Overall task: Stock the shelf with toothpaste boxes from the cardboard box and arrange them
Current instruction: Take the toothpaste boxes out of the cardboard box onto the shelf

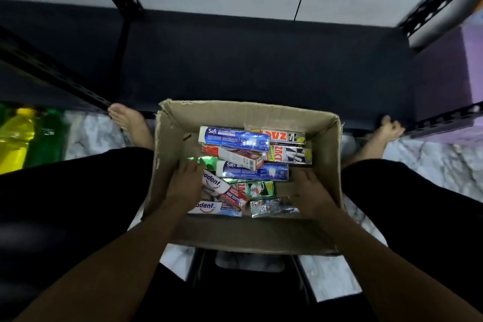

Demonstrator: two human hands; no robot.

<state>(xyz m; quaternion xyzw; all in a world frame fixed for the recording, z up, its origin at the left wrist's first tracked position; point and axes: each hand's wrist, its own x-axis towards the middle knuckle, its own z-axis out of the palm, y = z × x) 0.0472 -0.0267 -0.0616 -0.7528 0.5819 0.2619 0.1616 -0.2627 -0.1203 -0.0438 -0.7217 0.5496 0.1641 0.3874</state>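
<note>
Toothpaste boxes, mixed blue, red-white, green and silver card packs, lie heaped inside the open brown cardboard box on the white marble floor; none on the dark bottom shelf board ahead, so stocking is judged at its start

Far left: yellow and green plastic bottles, not part of the task

Left hand is down in the cardboard box's left side, fingers straight, lying on the heap, gripping nothing. It covers the left end of the white-and-red Pepsodent box, which lies diagonal, long axis upper left to lower right

Middle: blue Safi box lies long axis left-right, parallel to the shelf front

Right hand is in the right side, fingers loose, holding nothing; crinkled silver foil box just left of it

Key relation: the left hand is nearest the Pepsodent box and crosses its length, so a wrap round the short side looks the likely pick; the shelf lies straight ahead past the far wall
</note>
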